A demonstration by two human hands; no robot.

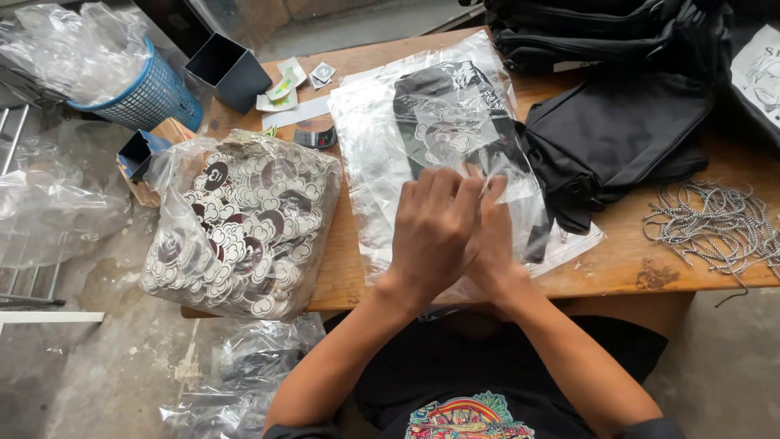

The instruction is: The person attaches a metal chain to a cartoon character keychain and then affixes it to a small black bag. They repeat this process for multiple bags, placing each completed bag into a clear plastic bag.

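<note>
Pinching the near edge of the clear plastic bag [439, 122], which lies mid-table over a black printed item, the left hand [431, 232] and right hand [494, 236] should probably keep narrow, even grips so the film stays flat.

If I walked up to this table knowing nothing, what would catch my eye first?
Probably the big clear bag of black-and-white stickers bulging over the table's left edge. Next, in the middle, the left hand and right hand meet over a clear plastic bag with a black printed item inside. To the right lie black bags and a pile of grey cords.
</note>
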